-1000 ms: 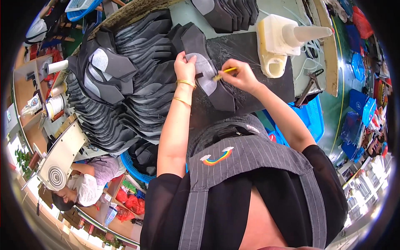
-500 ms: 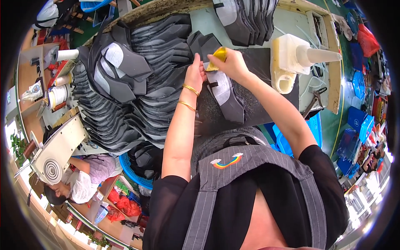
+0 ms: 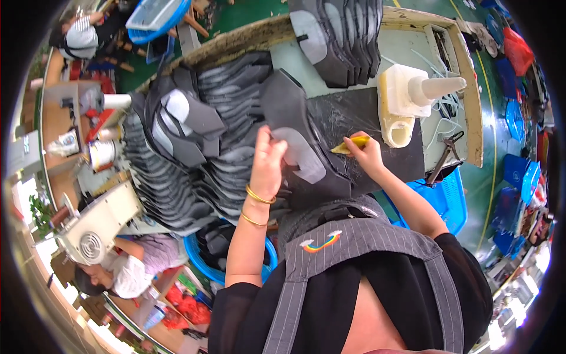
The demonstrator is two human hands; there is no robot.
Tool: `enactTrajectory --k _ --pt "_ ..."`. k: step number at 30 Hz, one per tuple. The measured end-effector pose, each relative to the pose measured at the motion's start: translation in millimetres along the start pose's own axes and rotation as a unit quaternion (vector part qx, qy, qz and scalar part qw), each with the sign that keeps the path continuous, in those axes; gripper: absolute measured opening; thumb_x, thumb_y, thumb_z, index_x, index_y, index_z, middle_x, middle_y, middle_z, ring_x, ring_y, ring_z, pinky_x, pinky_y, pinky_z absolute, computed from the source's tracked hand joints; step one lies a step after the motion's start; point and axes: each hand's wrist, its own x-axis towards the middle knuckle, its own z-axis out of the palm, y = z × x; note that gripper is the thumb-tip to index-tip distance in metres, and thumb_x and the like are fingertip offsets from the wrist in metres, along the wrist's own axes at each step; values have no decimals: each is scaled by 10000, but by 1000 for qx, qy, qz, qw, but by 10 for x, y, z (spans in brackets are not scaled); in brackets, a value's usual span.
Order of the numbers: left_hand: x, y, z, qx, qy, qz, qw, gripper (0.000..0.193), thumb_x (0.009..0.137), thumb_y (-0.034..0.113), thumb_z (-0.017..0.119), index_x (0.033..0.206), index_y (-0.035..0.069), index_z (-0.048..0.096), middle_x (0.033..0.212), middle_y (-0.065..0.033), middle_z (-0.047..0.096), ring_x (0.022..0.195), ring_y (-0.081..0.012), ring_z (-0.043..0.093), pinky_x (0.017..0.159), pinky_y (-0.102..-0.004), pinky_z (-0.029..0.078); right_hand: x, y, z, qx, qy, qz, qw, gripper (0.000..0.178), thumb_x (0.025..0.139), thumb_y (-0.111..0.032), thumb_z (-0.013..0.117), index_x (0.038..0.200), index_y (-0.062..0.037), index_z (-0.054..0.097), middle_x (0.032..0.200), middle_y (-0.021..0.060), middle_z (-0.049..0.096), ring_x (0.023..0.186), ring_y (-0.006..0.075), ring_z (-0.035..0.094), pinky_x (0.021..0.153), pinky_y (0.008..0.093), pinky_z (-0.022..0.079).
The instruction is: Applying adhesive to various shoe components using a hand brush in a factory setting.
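My right hand point(image 3: 368, 156) pinches a thin yellow scraper point(image 3: 352, 144), its tip pointing left toward the edge of a dark foam-like piece. That shaped piece point(image 3: 287, 106) lies in front of me with a light grey patch point(image 3: 303, 158) on it, partly over a black work mat point(image 3: 407, 138). My left hand point(image 3: 268, 162) is at the left edge of the piece, fingers apart beside the grey patch. Whether its fingertips press on the piece is hard to see. Gold bangles circle the left wrist.
Overlapping rows of similar dark pieces point(image 3: 159, 189) fill the table's left. More pieces point(image 3: 339, 41) stand at the far edge. A whitish glue bottle point(image 3: 404, 88) and a clamp-like metal tool point(image 3: 445, 159) lie right. Blue baskets point(image 3: 197, 259) stand below; another person point(image 3: 153, 253) sits at a machine, lower left.
The scraper has moved right and nearer to me with my right hand. My left hand has come down and left. The dark piece now lies larger and farther left in view.
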Motion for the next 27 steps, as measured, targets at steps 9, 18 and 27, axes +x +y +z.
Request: enactTrajectory --k 9,18,27 --pt "2233 656 223 137 18 133 982 262 867 208 522 1086 69 488 941 -24 536 858 -140 516 738 -303 435 -298 -339 -923 90 157 -38 983 138 853 -126 638 873 1 586 722 23 605 572 72 559 523 198 447" --pt "722 -782 -102 230 175 -26 957 385 886 262 604 629 68 394 639 51 371 625 -71 326 541 -266 290 -49 -238 -1223 -170 223 -26 960 193 806 -178 677 852 -2 615 740 34 646 671 71 586 601 212 465" --pt "705 -1079 -527 20 132 -100 986 180 838 94 630 983 -8 596 925 -45 620 842 -140 562 769 -286 445 -283 -313 -1270 37 107 84 990 243 823 -216 648 804 23 609 670 55 610 454 95 501 404 230 368"
